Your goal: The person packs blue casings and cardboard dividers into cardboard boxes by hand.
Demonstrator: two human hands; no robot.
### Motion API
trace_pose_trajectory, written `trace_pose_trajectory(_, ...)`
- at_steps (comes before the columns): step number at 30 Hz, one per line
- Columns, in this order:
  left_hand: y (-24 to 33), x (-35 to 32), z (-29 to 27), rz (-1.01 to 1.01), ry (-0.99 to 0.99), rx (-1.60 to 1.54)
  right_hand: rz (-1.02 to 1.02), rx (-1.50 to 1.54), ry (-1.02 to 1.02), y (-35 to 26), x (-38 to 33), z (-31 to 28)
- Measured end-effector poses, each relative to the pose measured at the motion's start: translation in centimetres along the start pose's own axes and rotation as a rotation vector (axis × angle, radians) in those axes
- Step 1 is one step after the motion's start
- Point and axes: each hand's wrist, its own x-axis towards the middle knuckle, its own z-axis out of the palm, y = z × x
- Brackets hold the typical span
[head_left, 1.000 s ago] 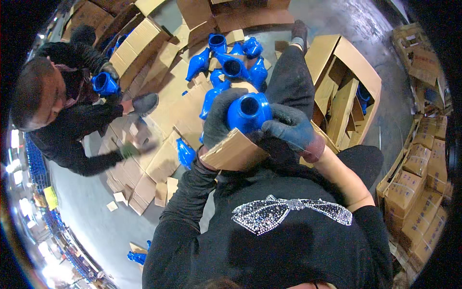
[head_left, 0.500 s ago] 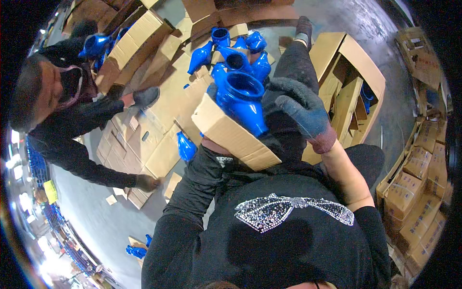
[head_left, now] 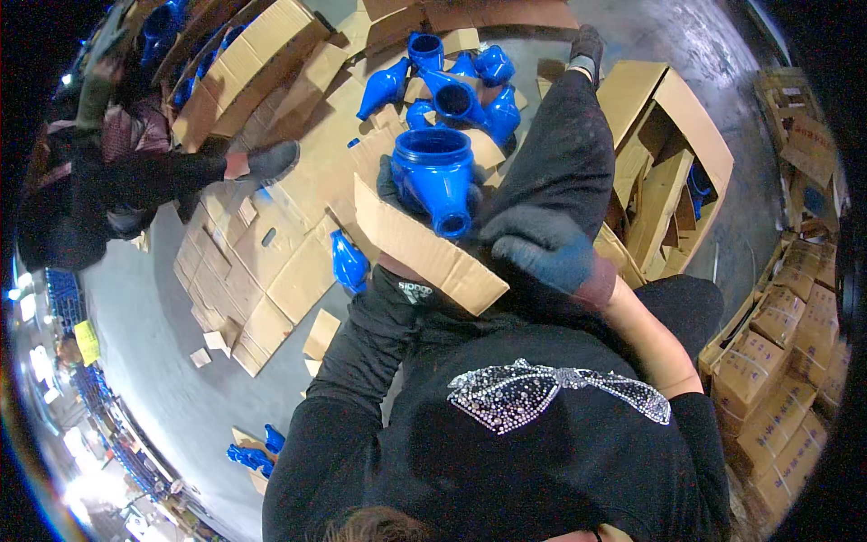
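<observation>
My left hand (head_left: 387,187), in a dark glove, grips a glossy blue funnel-shaped housing (head_left: 432,181) from its left side. The housing's wide round mouth faces up and away, and its narrow open spout points toward me. A cardboard strip (head_left: 429,253) lies slantwise in front of that hand, hiding part of it and the wrist. My right hand (head_left: 546,255), in a blue-grey glove, is over my lap, right of the spout and apart from it. Its fingers are blurred and partly turned from view.
Several blue housings (head_left: 454,98) lie beyond on cardboard, and another (head_left: 349,262) lies left of my leg. An open carton (head_left: 704,135) stands at right, near stacked boxes (head_left: 768,361). At left a co-worker's leg (head_left: 194,172) stretches across flattened cardboard (head_left: 271,298).
The blue housing has turned so its spout faces me and has shifted slightly left. My right hand has drawn back from it. The co-worker has leaned away toward the far left.
</observation>
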Motion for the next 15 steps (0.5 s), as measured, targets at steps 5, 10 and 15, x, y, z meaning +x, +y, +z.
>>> trace_pose_trajectory(5,5.2,-1.7,-3.8,0.297,0.095,0.902,-0.163,-0.282,-0.307,-0.5,-0.2,0.3)
trace_pose_trajectory(10,13.5,-3.5,-8.1,0.752,0.614,1.285,0.021,0.065,-0.206,0.1,-0.7,-0.1)
trace_pose_trajectory(15,14.2,-2.6,-12.2,0.722,0.815,2.253,0.081,0.074,-0.203,0.0,-0.7,0.1)
